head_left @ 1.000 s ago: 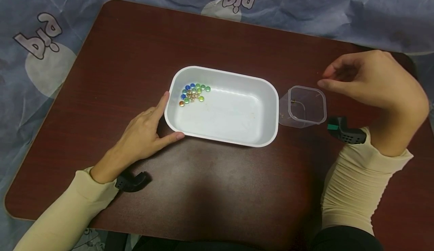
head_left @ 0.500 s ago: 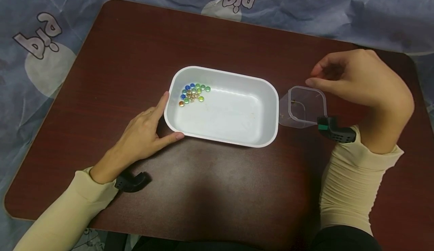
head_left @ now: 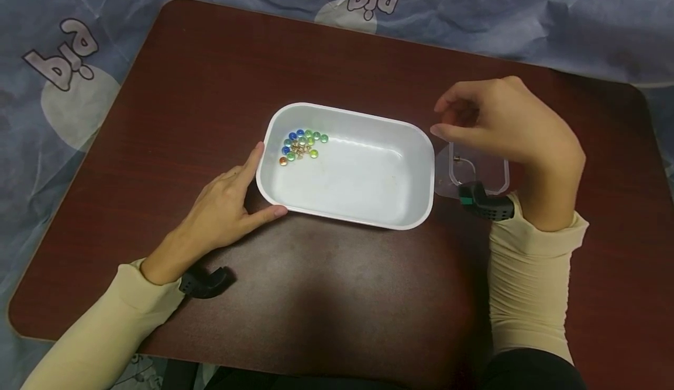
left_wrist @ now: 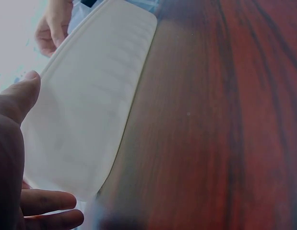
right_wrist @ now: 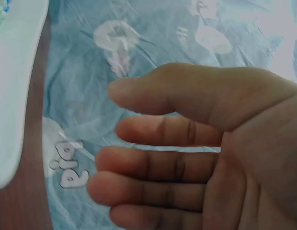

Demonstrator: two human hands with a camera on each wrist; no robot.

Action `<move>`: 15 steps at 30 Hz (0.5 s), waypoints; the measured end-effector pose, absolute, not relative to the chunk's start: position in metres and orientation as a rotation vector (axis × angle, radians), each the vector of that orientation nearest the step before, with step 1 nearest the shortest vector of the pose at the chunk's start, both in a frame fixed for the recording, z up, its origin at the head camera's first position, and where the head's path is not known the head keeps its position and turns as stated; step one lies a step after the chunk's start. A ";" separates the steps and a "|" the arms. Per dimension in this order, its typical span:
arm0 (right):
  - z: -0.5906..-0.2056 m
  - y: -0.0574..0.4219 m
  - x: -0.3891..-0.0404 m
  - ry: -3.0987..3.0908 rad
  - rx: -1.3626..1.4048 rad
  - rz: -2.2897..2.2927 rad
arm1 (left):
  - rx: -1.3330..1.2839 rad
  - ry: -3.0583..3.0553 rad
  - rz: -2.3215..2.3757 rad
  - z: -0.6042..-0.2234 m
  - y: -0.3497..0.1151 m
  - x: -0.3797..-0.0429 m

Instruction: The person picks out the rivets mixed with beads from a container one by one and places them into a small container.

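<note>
The white tray [head_left: 400,162] sits mid-table on the dark red table [head_left: 210,74], with a cluster of small coloured glass beads [head_left: 302,144] gathered in its far-left corner. The left hand [head_left: 226,209] rests flat against the tray's near-left corner, index finger along the left wall, thumb at the near rim; its grip is released, bracing only. The right hand [head_left: 505,124] hovers above the tray's far-right corner and a small clear plastic cup [head_left: 481,173] just right of the tray. Its fingers are loosely curled and, in the wrist view, hold nothing.

Judgement: the beads look hard, smooth and light, likely to roll or slip, and are best pinched singly between fingertips. The tray appears thin, light and rigid, prone to sliding unless steadied. The cup looks light and easily tipped.

Open table lies far, left and near of the tray; the cup crowds the right side, close to the table's right edge. A blue printed cloth [head_left: 526,10] surrounds the table.
</note>
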State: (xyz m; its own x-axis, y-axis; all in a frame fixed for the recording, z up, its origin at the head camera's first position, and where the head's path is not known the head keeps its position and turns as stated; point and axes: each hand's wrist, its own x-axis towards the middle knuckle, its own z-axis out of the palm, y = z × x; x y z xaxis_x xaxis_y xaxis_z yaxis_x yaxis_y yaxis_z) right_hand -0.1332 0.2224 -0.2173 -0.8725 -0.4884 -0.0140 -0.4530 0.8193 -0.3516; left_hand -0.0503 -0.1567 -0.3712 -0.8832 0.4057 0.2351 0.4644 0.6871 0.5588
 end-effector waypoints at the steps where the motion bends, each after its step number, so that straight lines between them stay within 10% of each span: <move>1: -0.219 0.219 -0.134 2.895 -0.769 -0.531 | -0.724 -2.798 -0.967 -0.371 -0.157 -0.050; 15: -0.232 0.192 -0.141 2.865 -0.940 -0.553 | -0.733 -2.787 -0.960 -0.372 -0.157 -0.051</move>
